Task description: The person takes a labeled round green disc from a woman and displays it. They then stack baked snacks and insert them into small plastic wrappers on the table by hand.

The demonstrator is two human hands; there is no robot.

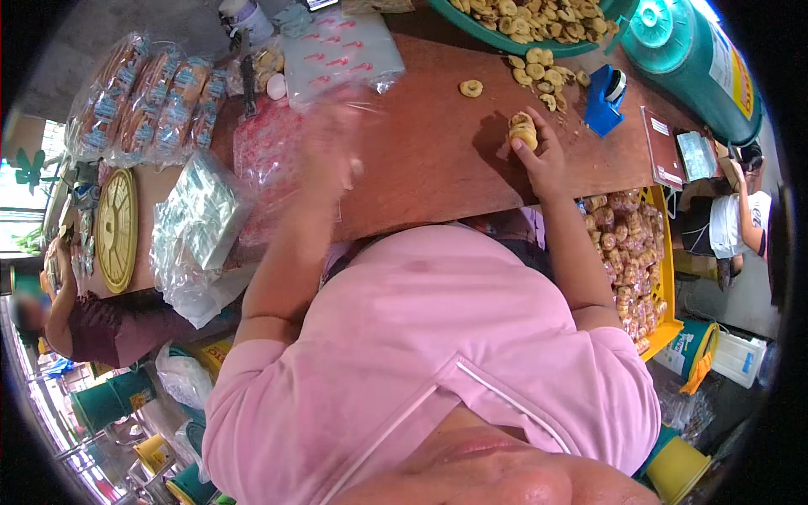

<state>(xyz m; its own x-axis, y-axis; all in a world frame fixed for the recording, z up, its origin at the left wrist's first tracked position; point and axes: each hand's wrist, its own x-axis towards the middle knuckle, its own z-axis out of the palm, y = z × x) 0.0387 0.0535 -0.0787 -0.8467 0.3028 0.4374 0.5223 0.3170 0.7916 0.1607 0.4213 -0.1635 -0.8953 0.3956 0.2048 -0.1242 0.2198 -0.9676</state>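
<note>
My right hand (545, 160) is closed around a short stack of ring-shaped biscuits (523, 131), held above the brown table. My left hand (332, 147) is smeared by motion, over a clear plastic sheet with red print (268, 143). A see-through blur shows around its fingers, and whether they grip anything is unclear. Beyond it lies a pile of clear bags with red print (337, 52). Past my right hand, loose ring biscuits (547, 77) are heaped beside a green basin (505, 35) full of them. One single biscuit (470, 88) lies apart on the tabletop.
A blue tape dispenser (604, 101) stands right of the biscuits, near a teal container (686, 63). Packed bread (151, 101) and a plastic-wrapped bundle (198, 215) lie left. A yellow crate (665, 286) of packed biscuits sits beside my right arm. Other people are at both sides.
</note>
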